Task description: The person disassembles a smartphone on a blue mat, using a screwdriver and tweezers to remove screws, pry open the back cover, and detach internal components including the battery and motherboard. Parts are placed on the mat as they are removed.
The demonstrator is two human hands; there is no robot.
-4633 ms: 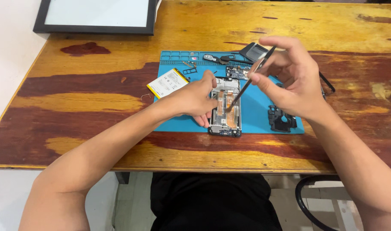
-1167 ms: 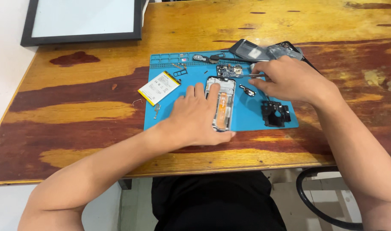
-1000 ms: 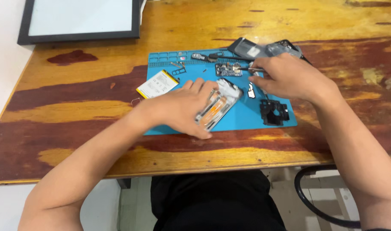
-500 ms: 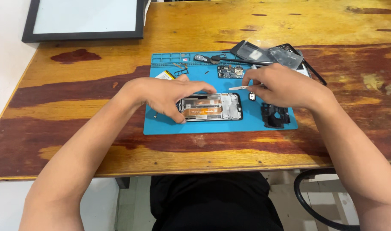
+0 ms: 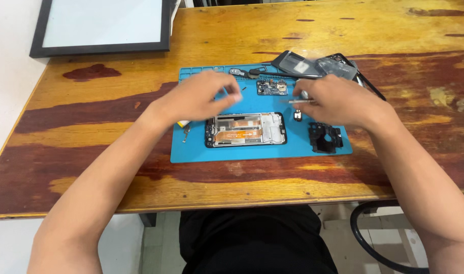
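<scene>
Head view: an opened phone [image 5: 245,130] lies flat and sideways on a blue mat [image 5: 252,152] on the wooden table [image 5: 232,30]. The left hand [image 5: 201,96] hovers above the phone's left end, blurred; whether it grips anything cannot be told. The right hand [image 5: 338,101] pinches a thin metal tool [image 5: 298,101]. A black part [image 5: 324,138] lies beside the phone.

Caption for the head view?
Both hands, left and right, hover over an opened phone on a blue mat.
</scene>
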